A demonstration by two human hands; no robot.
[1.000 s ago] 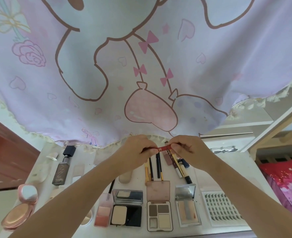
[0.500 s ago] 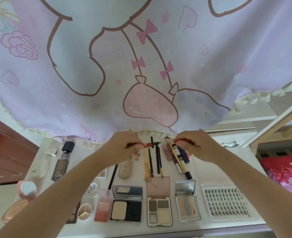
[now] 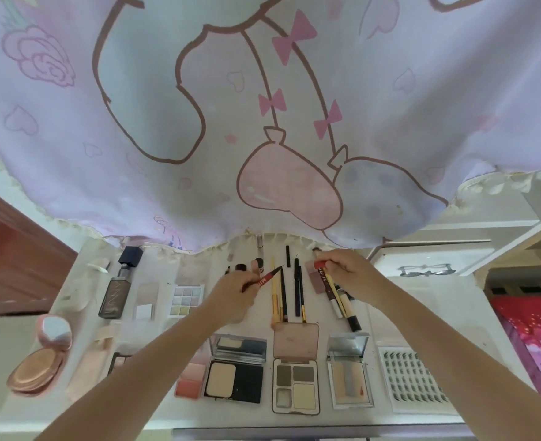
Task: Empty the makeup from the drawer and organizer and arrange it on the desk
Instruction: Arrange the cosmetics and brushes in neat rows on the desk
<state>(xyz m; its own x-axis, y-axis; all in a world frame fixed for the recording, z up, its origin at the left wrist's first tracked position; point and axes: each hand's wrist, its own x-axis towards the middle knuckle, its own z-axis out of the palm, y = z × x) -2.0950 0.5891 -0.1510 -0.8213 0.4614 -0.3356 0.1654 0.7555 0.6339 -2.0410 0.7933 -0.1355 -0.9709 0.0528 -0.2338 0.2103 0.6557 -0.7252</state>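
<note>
A white desk [image 3: 472, 313] seen from above, with makeup laid out in rows. Nearest the viewer, along the front edge, sit a round pink compact with its lid open [image 3: 37, 367], a pink blush palette [image 3: 190, 380], an open black powder compact with a cream pan [image 3: 235, 374], an open four-pan brown eyeshadow palette [image 3: 295, 374], an open silver mirrored palette [image 3: 350, 380] and a white tray of false lash clusters [image 3: 413, 381]. Two bare forearms reach forward over this row. Beyond it, a set of thin black and gold pencils [image 3: 289, 294] lies side by side, pointing away from the viewer. Just left of them, the left hand [image 3: 234, 292] pinches the rear end of a slim red liner pen [image 3: 264, 277], whose dark uncapped tip sticks out past the fingers, slanting up and to the right above the pencils. Well apart to the right, the right hand [image 3: 353, 275] pinches a small red cap [image 3: 320, 265] between fingertips, just above a slanted cluster of tubes [image 3: 339, 297]. Further left stand a dark rectangular foundation bottle with a black cap [image 3: 118, 291] and a small pastel grid palette [image 3: 186, 296]. At the back, a lilac cartoon-print curtain [image 3: 135, 138] hangs over the desk's far edge.
</note>
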